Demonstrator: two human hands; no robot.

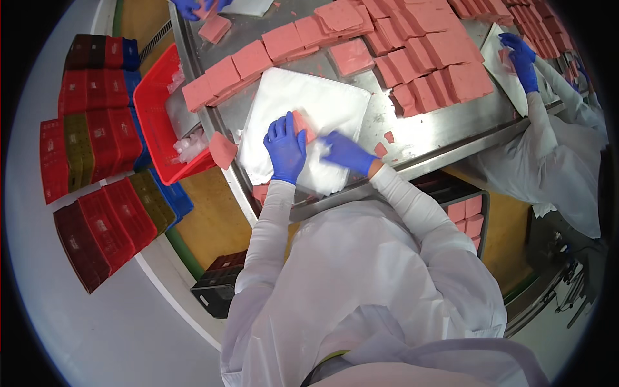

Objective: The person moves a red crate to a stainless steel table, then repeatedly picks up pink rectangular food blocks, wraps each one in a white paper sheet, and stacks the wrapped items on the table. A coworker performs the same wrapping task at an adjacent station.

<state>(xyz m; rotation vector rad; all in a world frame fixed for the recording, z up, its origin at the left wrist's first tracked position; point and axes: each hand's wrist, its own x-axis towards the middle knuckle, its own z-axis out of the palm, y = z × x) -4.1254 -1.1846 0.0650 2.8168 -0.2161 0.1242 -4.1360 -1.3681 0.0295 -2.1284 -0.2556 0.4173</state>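
A stack of white sheets (314,89) lies on the steel table before me, its lower corners near the table edge. My left hand (286,147), in a blue glove, rests over the sheets with a small pink slab (302,126) at its thumb and forefinger. Part of that slab is hidden by the thumb. To the right, my right hand (349,153), also blue-gloved, is over the sheets and blurred by motion. Its fingers are too smeared to show whether they hold anything. A single pink block (351,56) sits just beyond the stack.
Pink block rows (425,53) line the far side of the steel table (435,126). A red crate (154,111) stands at its left edge, near a loose pink slab (223,150). Co-workers' gloved hands (522,60) work right and at the top. Stacked crates (104,145) stand left.
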